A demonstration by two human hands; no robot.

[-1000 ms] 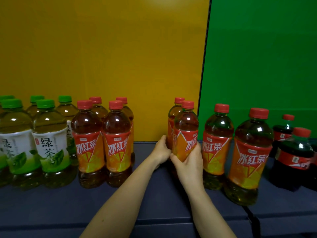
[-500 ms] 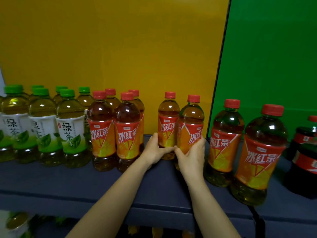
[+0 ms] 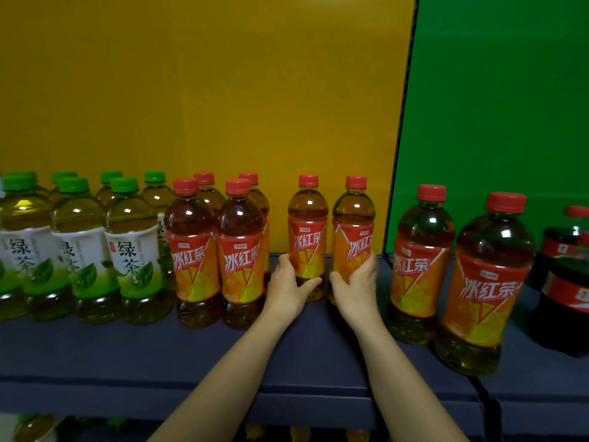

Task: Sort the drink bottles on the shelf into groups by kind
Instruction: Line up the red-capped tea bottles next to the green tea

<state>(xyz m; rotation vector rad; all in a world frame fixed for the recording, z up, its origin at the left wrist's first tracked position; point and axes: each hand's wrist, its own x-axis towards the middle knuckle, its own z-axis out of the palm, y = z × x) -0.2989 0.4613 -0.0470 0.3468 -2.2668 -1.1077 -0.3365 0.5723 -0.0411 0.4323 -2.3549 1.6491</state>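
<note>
Head view: The dark blue shelf [image 3: 159, 352] carried upright bottles in groups. The left hand [image 3: 288, 288] gripped the lower part of one red-capped iced tea bottle [image 3: 307, 237], its fingers curled round it and the thumb across the front. The right hand [image 3: 355, 288] gripped a second iced tea bottle [image 3: 352, 240] in the same manner. Both bottles stood side by side, near the back of the shelf before the yellow panel [image 3: 223, 90]. Just to their left stood a cluster of four iced tea bottles [image 3: 191, 250], and beyond those the green tea bottles [image 3: 130, 250]. To the right, before the green panel [image 3: 494, 90], stood two further iced tea bottles [image 3: 417, 266], then dark cola bottles [image 3: 561, 282] at the frame edge.
</note>
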